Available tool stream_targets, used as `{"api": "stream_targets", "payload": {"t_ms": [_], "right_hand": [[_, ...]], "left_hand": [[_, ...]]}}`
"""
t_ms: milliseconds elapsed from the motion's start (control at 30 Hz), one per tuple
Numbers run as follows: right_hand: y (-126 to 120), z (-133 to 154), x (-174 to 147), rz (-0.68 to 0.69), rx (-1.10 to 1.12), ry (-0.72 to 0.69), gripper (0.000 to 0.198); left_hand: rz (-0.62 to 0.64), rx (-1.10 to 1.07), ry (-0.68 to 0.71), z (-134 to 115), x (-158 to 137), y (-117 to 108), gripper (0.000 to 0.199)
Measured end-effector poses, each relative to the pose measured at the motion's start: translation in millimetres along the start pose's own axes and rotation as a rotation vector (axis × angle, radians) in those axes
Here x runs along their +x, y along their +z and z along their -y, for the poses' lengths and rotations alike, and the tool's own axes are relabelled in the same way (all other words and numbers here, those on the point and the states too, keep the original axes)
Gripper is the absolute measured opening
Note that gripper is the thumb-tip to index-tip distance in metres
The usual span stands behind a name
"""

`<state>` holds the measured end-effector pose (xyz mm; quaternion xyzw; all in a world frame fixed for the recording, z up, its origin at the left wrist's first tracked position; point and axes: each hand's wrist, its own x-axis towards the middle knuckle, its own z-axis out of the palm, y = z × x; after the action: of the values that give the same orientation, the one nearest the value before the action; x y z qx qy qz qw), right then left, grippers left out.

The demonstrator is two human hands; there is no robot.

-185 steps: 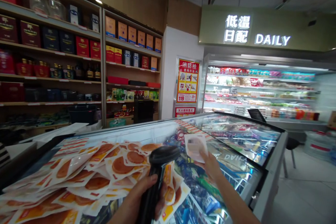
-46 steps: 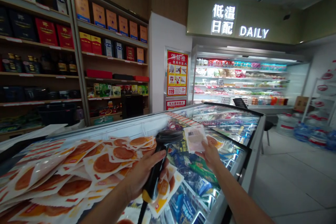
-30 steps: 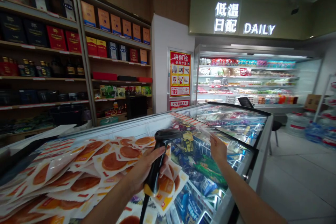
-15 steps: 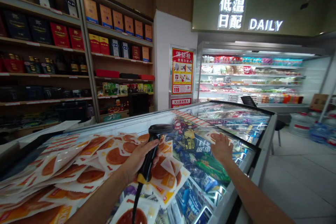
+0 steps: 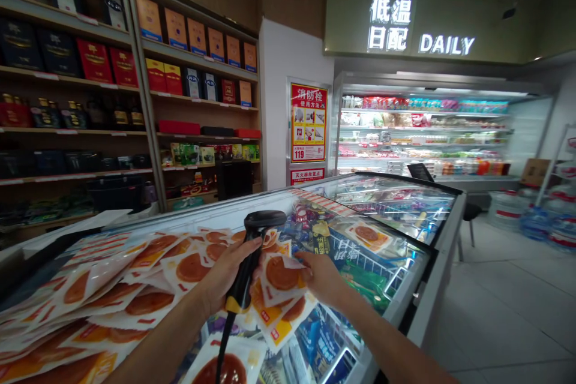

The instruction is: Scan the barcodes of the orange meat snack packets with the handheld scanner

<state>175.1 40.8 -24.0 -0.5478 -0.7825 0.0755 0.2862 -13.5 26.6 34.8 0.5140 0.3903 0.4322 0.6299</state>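
My left hand (image 5: 230, 273) is closed round the black handle of a corded barcode scanner (image 5: 264, 220), held upright above the freezer's glass lid. To its right, my right hand (image 5: 318, 279) pinches the edge of a flat packet (image 5: 281, 270) with a round brown patty showing inside. That packet overlaps several similar packets fanned out beneath it; I cannot tell whether my left fingers also touch these. A single patty packet (image 5: 369, 234) lies apart on the glass, beyond my right hand. Left of the scanner is a large spread of patty packets (image 5: 148, 303).
Bagged frozen goods (image 5: 321, 336) show through the glass of the chest freezer (image 5: 407, 312). Shelves of boxes (image 5: 198, 96) line the left wall. A lit chilled cabinet (image 5: 423, 126) stands behind, with large water bottles (image 5: 535, 222) at the right.
My right hand has come back left from the lone packet, leaving it on the glass, and has taken hold of another beside the scanner. My left hand still holds the scanner.
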Motion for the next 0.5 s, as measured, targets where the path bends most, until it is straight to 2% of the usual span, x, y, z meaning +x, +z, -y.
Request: {"api": "stream_targets", "payload": {"t_ms": [133, 200, 333, 500], "right_hand": [[-8, -36, 3, -0.094, -0.104, 0.227, 0.047], [-13, -45, 0, -0.115, -0.150, 0.259, 0.049], [-22, -49, -11, -0.104, -0.121, 0.064, 0.052], [-22, -43, -20, 0.112, -0.086, -0.123, 0.057]], "left_hand": [[0.016, -0.011, 0.010, 1, 0, 2, 0.027], [0.007, -0.014, 0.015, 1, 0, 4, 0.026], [0.019, -0.036, 0.008, 5, -1, 8, 0.025], [0.063, -0.040, 0.011, 8, 1, 11, 0.022]]}}
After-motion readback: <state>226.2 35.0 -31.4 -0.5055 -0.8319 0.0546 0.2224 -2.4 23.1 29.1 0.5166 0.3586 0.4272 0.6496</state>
